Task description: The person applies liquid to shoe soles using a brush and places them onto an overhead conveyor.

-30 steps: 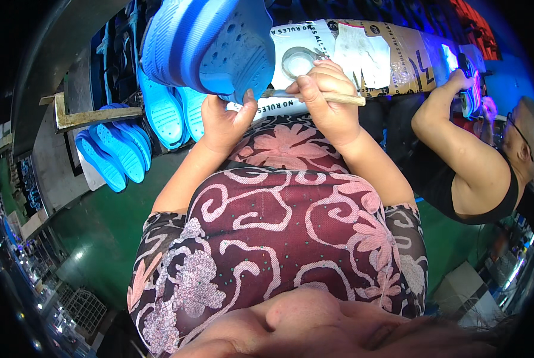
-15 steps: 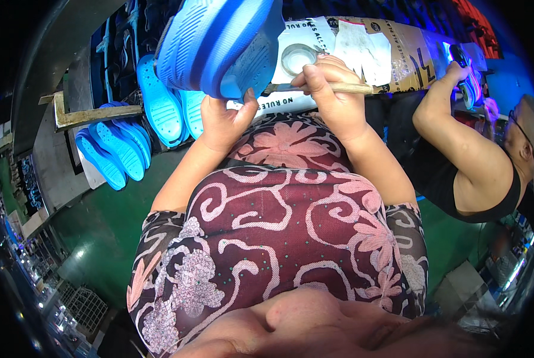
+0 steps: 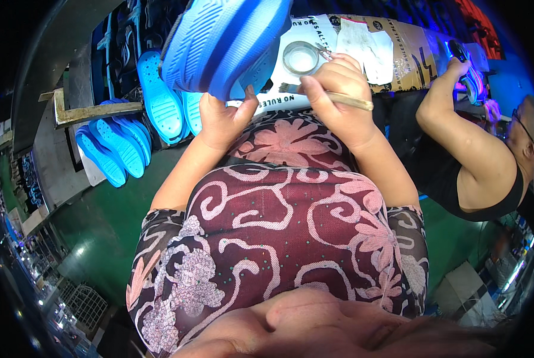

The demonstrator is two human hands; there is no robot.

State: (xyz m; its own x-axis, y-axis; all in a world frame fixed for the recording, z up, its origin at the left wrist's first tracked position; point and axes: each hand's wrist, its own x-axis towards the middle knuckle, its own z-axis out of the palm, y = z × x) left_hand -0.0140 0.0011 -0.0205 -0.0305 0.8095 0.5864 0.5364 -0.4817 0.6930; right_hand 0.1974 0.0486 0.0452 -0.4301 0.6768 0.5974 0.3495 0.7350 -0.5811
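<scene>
My left hand [image 3: 224, 122] grips a thick blue foam shoe sole [image 3: 222, 45] from below, thumb pressed at its near edge. The sole is held tilted, showing its ridged side wall, and it runs out past the top of the picture. In my right hand [image 3: 344, 98] is a brush [image 3: 353, 101] with a pale wooden handle, pinched between thumb and fingers. Its flat bristle end points left toward the sole, a small gap away. Just beyond the brush sits a round dish [image 3: 301, 58] with a clear rim and whitish content.
Light-blue soles [image 3: 159, 98] stand at the left, more blue soles [image 3: 115, 146] lower down by a metal bracket [image 3: 94, 113]. White paper [image 3: 365, 53] lies on the cardboard-covered bench [image 3: 413, 56]. A co-worker [image 3: 469, 131] at the right handles a colourful shoe [image 3: 471, 83].
The brush has drawn back to the right, away from the sole, its handle end dropping nearer me. The sole has shifted slightly right in my left hand.
</scene>
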